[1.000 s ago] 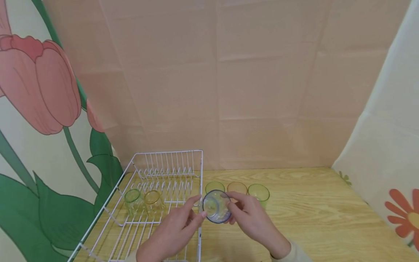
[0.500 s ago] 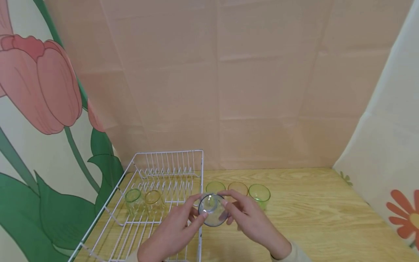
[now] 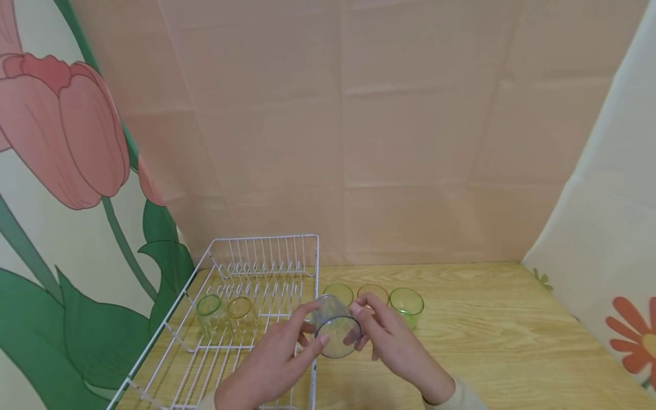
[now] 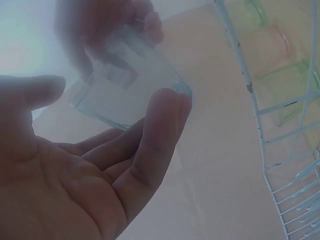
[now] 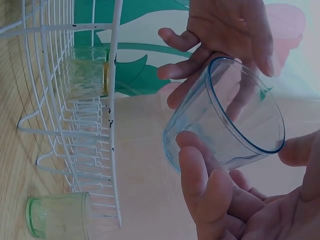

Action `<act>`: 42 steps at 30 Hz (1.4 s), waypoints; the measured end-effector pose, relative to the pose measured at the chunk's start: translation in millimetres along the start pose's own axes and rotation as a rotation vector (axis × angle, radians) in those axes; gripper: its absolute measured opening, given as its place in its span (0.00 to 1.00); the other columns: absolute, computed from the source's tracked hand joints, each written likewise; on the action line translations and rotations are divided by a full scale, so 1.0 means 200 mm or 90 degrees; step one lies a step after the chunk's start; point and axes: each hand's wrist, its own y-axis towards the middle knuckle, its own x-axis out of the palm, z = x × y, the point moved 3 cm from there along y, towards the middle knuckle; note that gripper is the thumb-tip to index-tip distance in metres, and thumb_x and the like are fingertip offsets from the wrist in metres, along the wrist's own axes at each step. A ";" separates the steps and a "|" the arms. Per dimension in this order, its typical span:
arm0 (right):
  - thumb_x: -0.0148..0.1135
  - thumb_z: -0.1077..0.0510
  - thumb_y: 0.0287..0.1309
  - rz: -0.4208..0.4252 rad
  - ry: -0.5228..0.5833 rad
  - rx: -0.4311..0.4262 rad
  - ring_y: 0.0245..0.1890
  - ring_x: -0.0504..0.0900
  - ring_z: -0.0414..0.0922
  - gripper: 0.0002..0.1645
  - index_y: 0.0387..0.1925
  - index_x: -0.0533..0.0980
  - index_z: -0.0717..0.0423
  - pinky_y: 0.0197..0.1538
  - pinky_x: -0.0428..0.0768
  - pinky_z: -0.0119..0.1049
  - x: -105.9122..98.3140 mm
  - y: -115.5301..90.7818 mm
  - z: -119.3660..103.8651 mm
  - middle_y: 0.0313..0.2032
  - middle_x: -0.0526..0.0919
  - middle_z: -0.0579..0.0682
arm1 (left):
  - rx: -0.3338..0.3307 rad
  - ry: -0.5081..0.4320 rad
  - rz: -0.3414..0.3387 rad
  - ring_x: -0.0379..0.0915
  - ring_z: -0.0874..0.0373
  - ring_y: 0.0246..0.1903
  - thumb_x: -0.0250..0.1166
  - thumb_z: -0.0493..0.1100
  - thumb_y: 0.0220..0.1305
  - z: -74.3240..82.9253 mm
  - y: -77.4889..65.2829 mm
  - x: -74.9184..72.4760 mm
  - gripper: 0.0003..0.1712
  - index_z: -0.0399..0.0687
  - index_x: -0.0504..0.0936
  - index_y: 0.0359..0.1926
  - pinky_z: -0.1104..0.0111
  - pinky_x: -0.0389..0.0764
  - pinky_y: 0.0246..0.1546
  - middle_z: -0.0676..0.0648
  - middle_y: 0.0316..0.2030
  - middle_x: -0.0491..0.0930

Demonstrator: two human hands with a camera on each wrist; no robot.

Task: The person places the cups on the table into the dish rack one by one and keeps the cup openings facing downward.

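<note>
Just right of the rack's edge, my two hands hold a clear, blue-tinted drinking glass (image 3: pixel 338 339) in the air. It tilts with its mouth toward me and its base away. My left hand (image 3: pixel 277 353) has its index finger along the left side and its thumb by the rim. Opposite it, my right hand (image 3: pixel 397 347) grips the glass; in the right wrist view its thumb is at the rim and its fingers (image 5: pixel 192 170) lie against the wall near the base. The left wrist view is hazy, with left fingertips (image 4: pixel 165 110) against the glass.
A white wire dish rack (image 3: pixel 316 273) stands left on the wooden table (image 3: pixel 492 336), holding a green glass (image 3: pixel 208 307) and a yellow glass (image 3: pixel 241 310). Behind my hands stand a green glass (image 3: pixel 338 293), an orange glass (image 3: pixel 373 293) and another green glass (image 3: pixel 407 302).
The blue-tinted glass has turned between my hands: its wall now shows, with the mouth lower and the base higher. The hands stay nearly in place; the rack and other glasses have not moved.
</note>
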 end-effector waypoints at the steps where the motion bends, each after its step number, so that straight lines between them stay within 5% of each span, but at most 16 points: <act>1: 0.41 0.43 0.71 -0.001 0.003 0.004 0.22 0.81 0.45 0.17 0.43 0.67 0.52 0.16 0.75 0.37 0.00 0.00 0.00 0.26 0.86 0.49 | 0.000 0.000 -0.003 0.74 0.69 0.35 0.48 0.64 0.67 0.00 0.00 0.00 0.32 0.56 0.60 0.66 0.72 0.75 0.30 0.51 0.44 0.82; 16: 0.51 0.45 0.67 -0.016 0.009 0.011 0.27 0.80 0.43 0.18 0.50 0.67 0.52 0.17 0.74 0.34 0.01 0.00 0.02 0.31 0.85 0.48 | 0.028 0.000 0.001 0.78 0.65 0.38 0.42 0.62 0.71 0.00 0.01 -0.01 0.32 0.55 0.54 0.69 0.67 0.78 0.35 0.51 0.42 0.83; 42: 0.57 0.44 0.62 0.007 -0.028 -0.016 0.29 0.78 0.41 0.29 0.61 0.65 0.48 0.21 0.78 0.37 0.02 -0.01 -0.01 0.35 0.82 0.51 | 0.016 0.004 0.013 0.75 0.68 0.35 0.50 0.65 0.65 0.01 0.01 -0.04 0.35 0.62 0.53 0.69 0.69 0.76 0.33 0.54 0.41 0.83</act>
